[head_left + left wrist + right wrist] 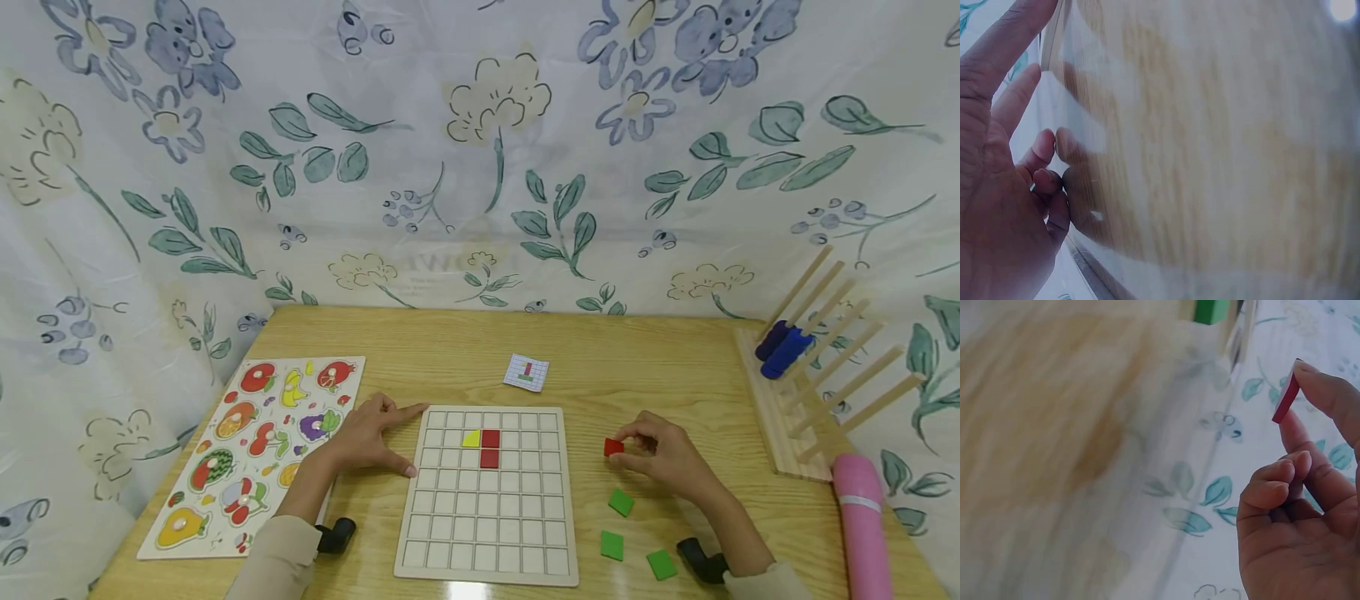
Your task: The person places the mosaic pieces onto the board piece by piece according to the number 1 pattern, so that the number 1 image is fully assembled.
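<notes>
The wood-grain table (652, 350) is covered at its left by a fruit puzzle board (213, 542). The grid board (462, 530) is set between the two hands. Its left edge is touched by the left hand (363, 437), with thumb and forefinger spread wide and nothing gripped. By the right hand (663, 454), a thin red tile (611, 447) is pinched between thumb and finger, just beyond the board's right edge, so the grid lies to that hand's left; no long axis can be made out on the partly covered tile. Three loose green tiles (612, 546) are scattered nearer the person.
</notes>
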`<state>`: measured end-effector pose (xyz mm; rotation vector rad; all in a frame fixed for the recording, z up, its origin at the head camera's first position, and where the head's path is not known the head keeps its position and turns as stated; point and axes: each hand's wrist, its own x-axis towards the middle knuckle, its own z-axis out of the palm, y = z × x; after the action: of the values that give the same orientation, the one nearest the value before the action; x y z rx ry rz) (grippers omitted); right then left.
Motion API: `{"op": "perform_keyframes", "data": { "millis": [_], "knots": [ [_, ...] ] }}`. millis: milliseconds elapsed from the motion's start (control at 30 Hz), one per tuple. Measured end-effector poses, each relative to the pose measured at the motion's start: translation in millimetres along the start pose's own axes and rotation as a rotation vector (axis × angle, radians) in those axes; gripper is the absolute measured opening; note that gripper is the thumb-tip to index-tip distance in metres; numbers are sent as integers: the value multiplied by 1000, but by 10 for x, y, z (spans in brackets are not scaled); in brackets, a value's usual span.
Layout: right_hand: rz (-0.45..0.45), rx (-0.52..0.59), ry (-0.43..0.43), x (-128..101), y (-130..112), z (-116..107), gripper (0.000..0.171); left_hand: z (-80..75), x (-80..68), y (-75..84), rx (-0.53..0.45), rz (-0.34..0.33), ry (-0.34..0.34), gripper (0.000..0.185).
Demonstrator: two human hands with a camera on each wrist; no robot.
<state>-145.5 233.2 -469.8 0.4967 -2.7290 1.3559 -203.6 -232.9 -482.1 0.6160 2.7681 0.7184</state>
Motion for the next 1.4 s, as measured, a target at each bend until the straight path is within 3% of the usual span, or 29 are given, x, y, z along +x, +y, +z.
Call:
{"op": "perform_keyframes", "data": {
  "millis": [1400],
  "knots": [
    [-68,194,-116,204,-349,514,18,20,21,-39,19,27,12,99]
  ]
}}
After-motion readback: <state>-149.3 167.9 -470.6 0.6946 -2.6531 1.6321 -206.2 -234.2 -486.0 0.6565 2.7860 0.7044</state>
